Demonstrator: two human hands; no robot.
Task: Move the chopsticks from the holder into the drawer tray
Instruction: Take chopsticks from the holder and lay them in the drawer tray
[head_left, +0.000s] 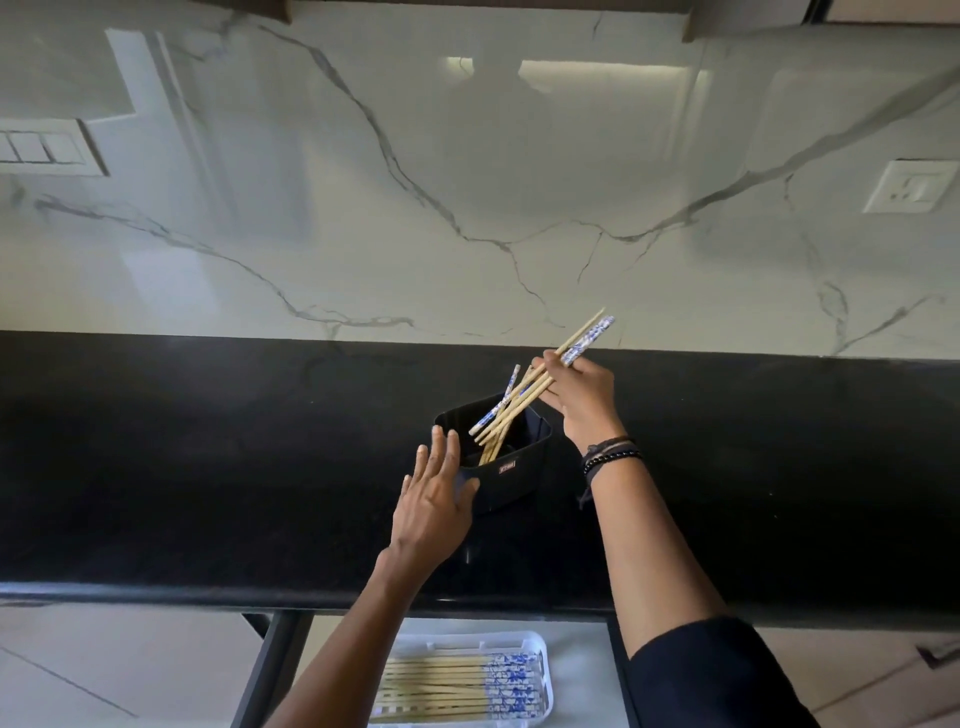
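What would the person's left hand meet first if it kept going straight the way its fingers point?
Probably the black chopstick holder: the left hand lies open against its near left side, fingers aimed along its rim. Depth is unclear.

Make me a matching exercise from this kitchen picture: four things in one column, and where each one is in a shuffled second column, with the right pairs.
Things:
1. black plastic holder
2. white drawer tray
3. right hand
4. left hand

Places:
A. in the open drawer, with chopsticks lying flat in it
B. raised over the holder, gripping a bunch of wooden chopsticks
C. open, against the holder's near left side
D. standing on the black countertop

Pairs: 1-D, 2-A, 3-B, 4-C
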